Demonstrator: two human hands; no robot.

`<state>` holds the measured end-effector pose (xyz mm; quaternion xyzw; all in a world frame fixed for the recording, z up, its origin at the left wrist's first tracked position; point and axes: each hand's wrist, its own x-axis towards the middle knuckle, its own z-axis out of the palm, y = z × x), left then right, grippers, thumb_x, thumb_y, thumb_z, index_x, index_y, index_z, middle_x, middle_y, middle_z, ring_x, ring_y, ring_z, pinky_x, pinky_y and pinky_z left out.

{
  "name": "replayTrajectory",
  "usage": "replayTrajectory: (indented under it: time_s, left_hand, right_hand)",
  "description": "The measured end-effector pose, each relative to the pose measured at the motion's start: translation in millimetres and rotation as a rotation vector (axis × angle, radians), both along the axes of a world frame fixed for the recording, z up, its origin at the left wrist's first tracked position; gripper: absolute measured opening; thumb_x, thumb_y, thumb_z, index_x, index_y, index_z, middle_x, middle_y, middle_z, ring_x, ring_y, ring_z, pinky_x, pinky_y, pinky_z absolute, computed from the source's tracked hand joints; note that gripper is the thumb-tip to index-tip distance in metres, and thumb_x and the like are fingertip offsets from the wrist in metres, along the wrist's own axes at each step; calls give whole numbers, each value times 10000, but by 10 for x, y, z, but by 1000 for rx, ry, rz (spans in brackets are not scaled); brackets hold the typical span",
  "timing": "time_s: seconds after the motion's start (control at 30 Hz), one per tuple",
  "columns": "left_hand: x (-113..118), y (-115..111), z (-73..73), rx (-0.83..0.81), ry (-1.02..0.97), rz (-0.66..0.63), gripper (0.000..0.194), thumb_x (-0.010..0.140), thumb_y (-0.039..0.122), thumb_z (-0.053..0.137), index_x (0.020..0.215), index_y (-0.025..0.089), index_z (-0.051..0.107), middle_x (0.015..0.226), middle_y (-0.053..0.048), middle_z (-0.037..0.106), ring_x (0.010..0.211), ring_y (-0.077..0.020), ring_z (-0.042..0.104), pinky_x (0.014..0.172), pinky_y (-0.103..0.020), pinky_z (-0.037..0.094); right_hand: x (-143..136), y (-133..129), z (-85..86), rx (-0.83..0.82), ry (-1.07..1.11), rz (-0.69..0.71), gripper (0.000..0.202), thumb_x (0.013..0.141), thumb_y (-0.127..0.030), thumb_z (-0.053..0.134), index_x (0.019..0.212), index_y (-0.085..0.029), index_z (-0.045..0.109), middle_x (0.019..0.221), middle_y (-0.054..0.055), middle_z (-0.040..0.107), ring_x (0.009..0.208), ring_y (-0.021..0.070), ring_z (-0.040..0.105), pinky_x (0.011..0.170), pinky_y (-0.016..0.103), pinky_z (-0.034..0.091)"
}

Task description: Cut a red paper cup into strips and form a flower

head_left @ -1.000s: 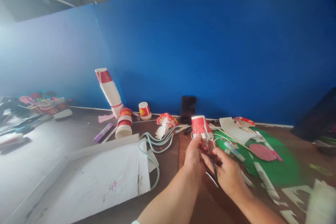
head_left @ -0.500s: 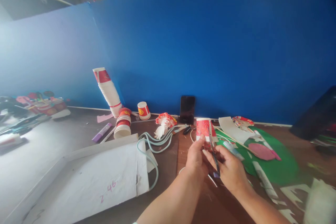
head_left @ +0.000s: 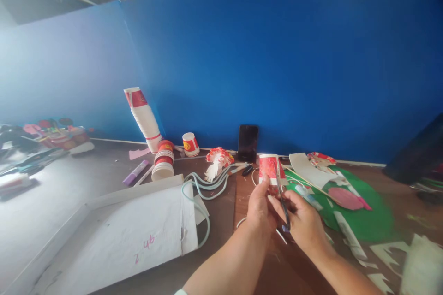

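Note:
My left hand (head_left: 259,203) is closed on a red and white paper cup (head_left: 268,167), thumb against its near side. The cup is held above the brown table, with its white base facing up. In my right hand (head_left: 304,221) is a pair of scissors (head_left: 284,209) with dark handles; my fingers are wrapped round them. Their blades reach up along the right side of the cup. Whether the blades are parted is hard to make out. Just behind the cup, a black phone (head_left: 248,143) leans against the blue partition.
A leaning stack of paper cups (head_left: 145,120) and a single cup (head_left: 190,144) stand left. A white box lid (head_left: 114,239) covers the left front. Pale cable (head_left: 204,182) loops beside a cut cup (head_left: 218,163). Right lies green paper (head_left: 374,212) with a pink oval (head_left: 346,198).
Almost nothing differs. The whole view has shifted slightly, and both hands keep hold of the cup and scissors in nearly the same place.

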<state>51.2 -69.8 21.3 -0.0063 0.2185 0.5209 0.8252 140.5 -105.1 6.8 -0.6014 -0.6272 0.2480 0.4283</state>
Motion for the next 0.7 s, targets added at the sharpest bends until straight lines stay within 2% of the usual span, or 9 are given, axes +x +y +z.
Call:
replayTrajectory:
  time_s: [0.13, 0.3, 0.5, 0.7]
  left_hand:
    - [22, -6, -29, 16, 60, -16, 298, 787, 386, 623, 658, 119, 594, 578, -59, 583, 489, -152, 537, 550, -269, 419]
    - [59, -20, -90, 39, 140, -34, 285, 738, 402, 676, 686, 134, 593, 562, -33, 573, 429, -128, 478, 476, -250, 334]
    - [68, -28, -84, 47, 131, -17, 270, 762, 381, 658, 672, 135, 596, 546, -30, 561, 451, -140, 507, 490, -260, 359]
    - [80, -17, -129, 94, 159, -26, 311, 760, 428, 663, 665, 143, 581, 442, 18, 453, 361, -109, 405, 443, -248, 295]
  right_hand:
    - [29, 27, -1, -33, 78, 16, 206, 781, -438, 655, 832, -244, 605, 661, -26, 669, 604, 166, 606, 567, 239, 452]
    - [69, 33, 10, -48, 117, -4, 261, 777, -482, 656, 778, -231, 582, 586, -32, 614, 548, 144, 548, 504, 223, 417]
    - [48, 11, 17, -18, 76, -34, 311, 775, -538, 639, 815, -232, 603, 575, -24, 620, 516, 147, 547, 488, 231, 417]
    - [37, -9, 37, 21, 68, -33, 325, 775, -548, 634, 806, -225, 605, 601, 3, 646, 532, 169, 582, 494, 245, 429]
